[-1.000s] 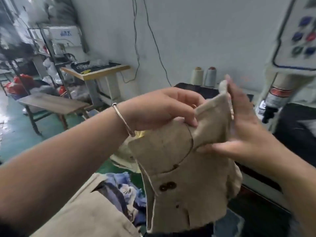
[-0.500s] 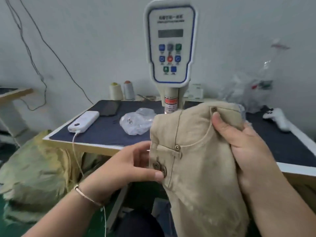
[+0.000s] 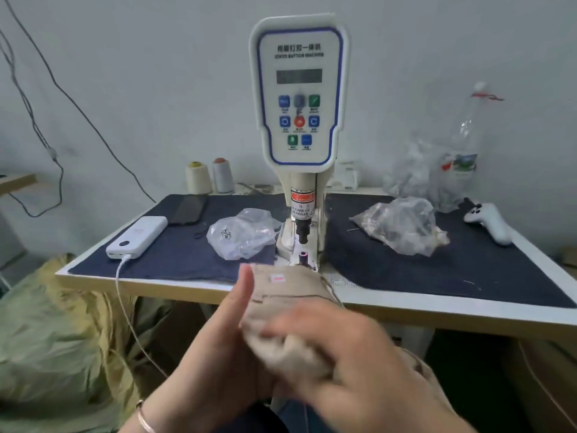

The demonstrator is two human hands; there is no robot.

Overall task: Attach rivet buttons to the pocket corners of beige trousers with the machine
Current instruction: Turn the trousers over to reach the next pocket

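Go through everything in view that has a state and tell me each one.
trousers: bunched, held at the table edge, not under the punch
left hand: grips the trousers, thumb raised
right hand: blurred, on the trousers
machine display: blank
punch: raised off the die
power bank: cable plugged in

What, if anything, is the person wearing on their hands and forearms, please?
Both hands are bare, no gloves or visible sleeves. The left hand has a thin rose-gold bangle at the wrist. The right hand is motion-blurred; no ring or band can be made out.
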